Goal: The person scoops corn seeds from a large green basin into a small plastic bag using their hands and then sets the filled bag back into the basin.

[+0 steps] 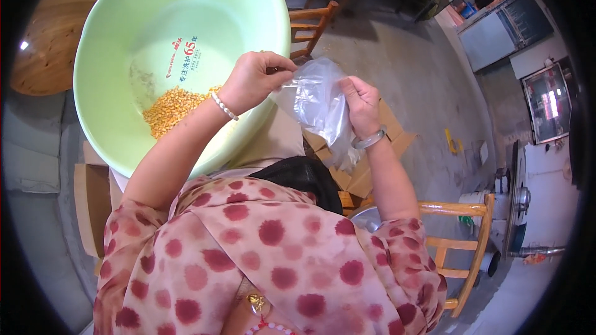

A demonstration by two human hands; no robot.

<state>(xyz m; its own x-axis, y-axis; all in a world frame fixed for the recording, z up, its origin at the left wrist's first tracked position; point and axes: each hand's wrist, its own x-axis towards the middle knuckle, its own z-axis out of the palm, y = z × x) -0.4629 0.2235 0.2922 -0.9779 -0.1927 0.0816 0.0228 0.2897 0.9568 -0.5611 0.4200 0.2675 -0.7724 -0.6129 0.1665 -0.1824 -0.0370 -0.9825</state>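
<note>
A clear plastic bag (320,102) hangs between my two hands, just right of a large pale green basin. My left hand (257,80) pinches the bag's left edge, and its wrist passes over the basin's right side. At the other edge, my right hand (361,107) grips the bag with the thumb on top. No contents can be made out in the bag. The green basin (99,96) is tilted toward me, and a heap of yellow corn kernels (167,111) lies low inside it. My left forearm hides part of the kernels.
A round wooden tabletop (56,31) is at the far left. Wooden chairs stand behind the basin (313,25) and at my right (456,245). Opened cardboard (388,139) lies under the bag, and a cardboard box (90,208) is at my left. A glass-fronted cabinet (549,102) is at the right.
</note>
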